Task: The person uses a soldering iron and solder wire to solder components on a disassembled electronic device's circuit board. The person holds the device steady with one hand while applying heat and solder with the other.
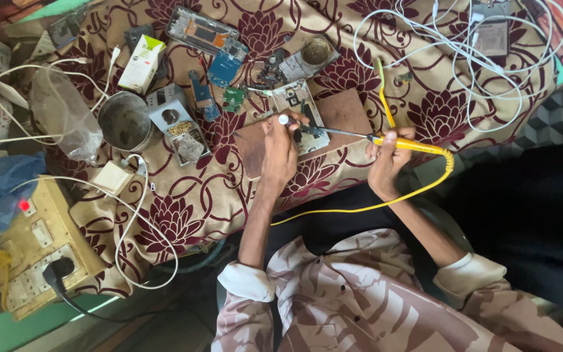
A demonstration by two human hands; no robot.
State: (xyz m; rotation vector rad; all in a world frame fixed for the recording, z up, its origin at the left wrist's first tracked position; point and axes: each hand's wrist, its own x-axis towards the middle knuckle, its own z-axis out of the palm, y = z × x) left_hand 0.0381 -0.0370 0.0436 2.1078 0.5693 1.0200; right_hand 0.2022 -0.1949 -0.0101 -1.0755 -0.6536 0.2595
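Right hand (389,156): fingers closed round yellow soldering iron (406,144), tip reaching left onto phone board (302,117). Left hand (280,151): fingers pinching small white-tipped tool (284,120), pressing board against wooden block (343,112).

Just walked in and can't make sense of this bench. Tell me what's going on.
A person sits at a table under a floral cloth, working on an opened phone that lies on a brown board. The right hand holds a yellow-handled soldering iron, its tip on the phone. The left hand steadies the phone. Circuit boards and white cables lie around.
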